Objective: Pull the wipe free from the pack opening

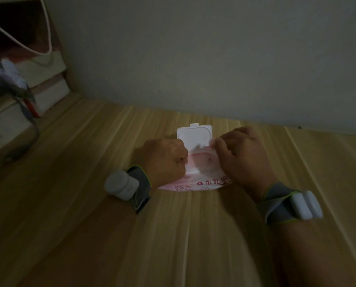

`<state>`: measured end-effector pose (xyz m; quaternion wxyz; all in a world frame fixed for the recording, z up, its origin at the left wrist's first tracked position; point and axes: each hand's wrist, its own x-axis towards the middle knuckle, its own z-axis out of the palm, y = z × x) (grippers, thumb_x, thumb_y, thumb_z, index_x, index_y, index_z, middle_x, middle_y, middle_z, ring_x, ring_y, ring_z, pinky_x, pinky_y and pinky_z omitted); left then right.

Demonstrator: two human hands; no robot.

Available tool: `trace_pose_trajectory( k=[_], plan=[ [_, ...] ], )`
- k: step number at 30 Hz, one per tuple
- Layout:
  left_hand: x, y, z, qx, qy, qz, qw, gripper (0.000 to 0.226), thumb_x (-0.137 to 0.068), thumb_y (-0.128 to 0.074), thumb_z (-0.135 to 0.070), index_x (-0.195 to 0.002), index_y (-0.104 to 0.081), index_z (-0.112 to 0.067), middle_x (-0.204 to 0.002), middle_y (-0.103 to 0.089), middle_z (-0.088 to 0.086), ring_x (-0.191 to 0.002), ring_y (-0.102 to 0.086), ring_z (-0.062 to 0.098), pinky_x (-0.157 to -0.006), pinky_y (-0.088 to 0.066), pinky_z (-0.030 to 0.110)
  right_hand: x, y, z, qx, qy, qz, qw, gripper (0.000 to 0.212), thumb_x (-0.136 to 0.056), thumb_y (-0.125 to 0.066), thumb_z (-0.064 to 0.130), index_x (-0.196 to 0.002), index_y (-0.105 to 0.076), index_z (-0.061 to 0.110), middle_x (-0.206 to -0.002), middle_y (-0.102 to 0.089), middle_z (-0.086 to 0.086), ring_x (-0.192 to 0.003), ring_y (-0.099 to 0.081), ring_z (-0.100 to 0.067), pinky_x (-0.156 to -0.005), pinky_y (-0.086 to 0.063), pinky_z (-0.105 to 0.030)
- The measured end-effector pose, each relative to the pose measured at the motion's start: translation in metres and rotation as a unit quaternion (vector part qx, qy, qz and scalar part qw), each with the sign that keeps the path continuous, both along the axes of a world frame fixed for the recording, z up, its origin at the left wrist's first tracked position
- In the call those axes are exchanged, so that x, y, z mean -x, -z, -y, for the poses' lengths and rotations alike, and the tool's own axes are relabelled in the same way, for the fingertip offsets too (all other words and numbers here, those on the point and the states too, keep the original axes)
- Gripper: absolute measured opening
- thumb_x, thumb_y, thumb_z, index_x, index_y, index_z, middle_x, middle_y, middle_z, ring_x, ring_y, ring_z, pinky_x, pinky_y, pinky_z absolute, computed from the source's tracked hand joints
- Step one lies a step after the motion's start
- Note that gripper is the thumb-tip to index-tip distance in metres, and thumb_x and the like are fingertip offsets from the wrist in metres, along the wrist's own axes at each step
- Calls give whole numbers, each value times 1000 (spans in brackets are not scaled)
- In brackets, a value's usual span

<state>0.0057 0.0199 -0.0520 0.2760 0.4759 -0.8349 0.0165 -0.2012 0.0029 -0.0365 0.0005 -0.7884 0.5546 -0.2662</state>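
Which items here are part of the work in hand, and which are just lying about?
In use:
- pink wipes pack, its white flip lid standing open
- left hand, gripping the pack's left side
- right hand, fingers pinching at the opening

Lying about:
- stacked books, far left
- white cable
- crumpled bag

One pink plastic wet-wipe pack (190,183) with one white hinged flip lid (193,134) lies on one pale wooden slatted surface (90,204). Two hands, left hand (164,158) and right hand (243,156), wear two grey wrist straps, one each (137,189) (276,206). One white cord (46,34).
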Motion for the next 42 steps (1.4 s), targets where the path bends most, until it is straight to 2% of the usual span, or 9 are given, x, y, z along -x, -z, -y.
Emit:
trace_pose_trajectory(
  k=[3, 7, 10, 14, 17, 20, 26, 34, 42],
  plan=[
    [-5, -4, 3, 52, -67, -41, 996, 37, -72, -41, -19, -74, -77, -12, -78, -74, 5, -69, -68, 29, -60, -58, 34, -3, 1, -1, -17, 6, 26, 999, 48, -96, -35, 41, -120, -66, 13, -120, -68, -8, -114, -51, -27, -100, -36, -33],
    [2, -12, 5, -2, -173, -174, 969, 42, -91, -45, -13, -131, -57, -6, -129, -61, 15, -118, -55, 30, -98, -41, 31, -3, 2, -1, -110, 21, 105, 988, 62, -99, -37, 44, -151, -25, 13, -150, -44, -8, -139, -36, -25, -115, -29, -40],
    [10, -12, 2, -76, -123, -236, 961, 39, -102, -45, -20, -140, -49, -11, -130, -64, 10, -114, -60, 23, -92, -46, 28, -5, 1, -3, -166, -16, 174, 971, 69, -98, -35, 50, -155, -9, 20, -155, -37, 0, -140, -37, -20, -117, -29, -43],
    [13, -10, -2, -44, -71, -268, 960, 25, -99, -48, -23, -98, -69, -10, -82, -73, 7, -73, -68, 23, -66, -56, 38, -8, -9, -9, -132, -33, 228, 964, 45, -100, -42, 39, -140, -48, 21, -136, -60, -2, -129, -51, -16, -106, -37, -27],
    [17, -1, -2, -62, -23, -135, 989, 19, -94, -56, -21, -89, -73, -13, -79, -71, 2, -72, -64, 19, -69, -56, 38, -9, -9, -11, -83, -77, 103, 988, 24, -97, -54, 24, -110, -72, 16, -115, -73, -4, -125, -56, -23, -101, -41, -31],
    [16, 3, -1, -80, 22, -75, 994, 18, -90, -59, -18, -91, -75, -11, -88, -76, 3, -85, -67, 20, -81, -54, 36, -6, -1, -7, -74, -120, -25, 990, 20, -92, -60, 22, -103, -76, 16, -111, -75, -4, -123, -58, -29, -102, -40, -28],
    [17, 1, -3, -79, 39, -23, 996, 46, -88, -40, -32, -85, -75, -3, -92, -76, 10, -88, -70, 22, -81, -53, 36, -8, 3, -7, -6, -136, -95, 986, 20, -87, -59, 20, -92, -78, 15, -101, -78, -5, -109, -67, -31, -82, -53, -36],
    [19, 2, -3, -95, 31, -20, 995, 51, -88, -36, -35, -88, -76, -4, -93, -77, 11, -85, -73, 29, -77, -57, 41, -11, 5, -9, -2, -141, -103, 985, 22, -85, -56, 17, -86, -77, 12, -93, -78, -5, -94, -72, -27, -71, -52, -31],
    [28, 11, 0, -70, -19, -147, 986, 19, -88, -61, -11, -98, -77, -9, -101, -77, 4, -92, -69, 15, -87, -53, 30, -23, 24, -6, -31, -97, 35, 994, 20, -90, -54, 15, -96, -72, 12, -98, -74, -5, -92, -65, -20, -88, -51, -35]
  ],
)
